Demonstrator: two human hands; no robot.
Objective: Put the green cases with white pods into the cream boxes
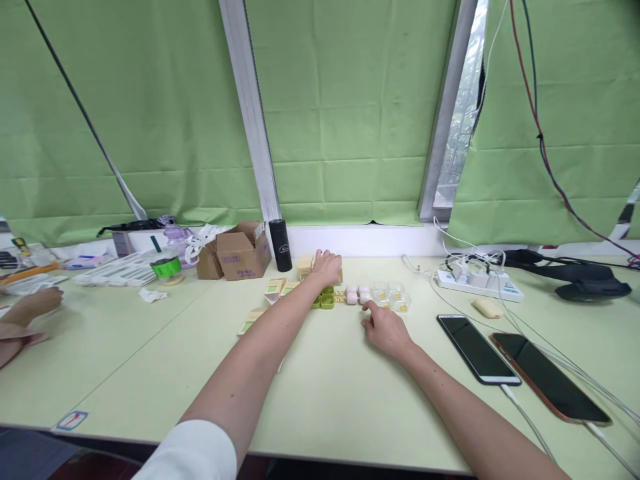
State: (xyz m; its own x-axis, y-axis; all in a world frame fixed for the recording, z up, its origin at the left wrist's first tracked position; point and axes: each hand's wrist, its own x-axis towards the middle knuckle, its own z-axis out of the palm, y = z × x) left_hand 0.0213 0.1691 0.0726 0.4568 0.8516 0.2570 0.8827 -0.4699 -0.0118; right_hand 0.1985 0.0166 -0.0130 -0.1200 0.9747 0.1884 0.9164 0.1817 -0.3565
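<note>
My left hand (327,265) reaches far across the pale green table (320,393) and rests with curled fingers on a small tan box (306,265) near the wall. Just in front of it lie green cases (326,300), pink cases (358,295) and clear plastic cases (393,297) in a row. My right hand (386,329) lies on the table just in front of the pink and clear cases, index finger pointing toward them, holding nothing. Flat tan cartons (277,287) lie to the left of the row.
A black flask (281,245) and open cardboard boxes (243,252) stand behind-left. Two phones (477,349) (547,385) on cables lie right, beyond them a power strip (479,281). Another person's hand (37,301) is at the left edge, near a green tape roll (166,267).
</note>
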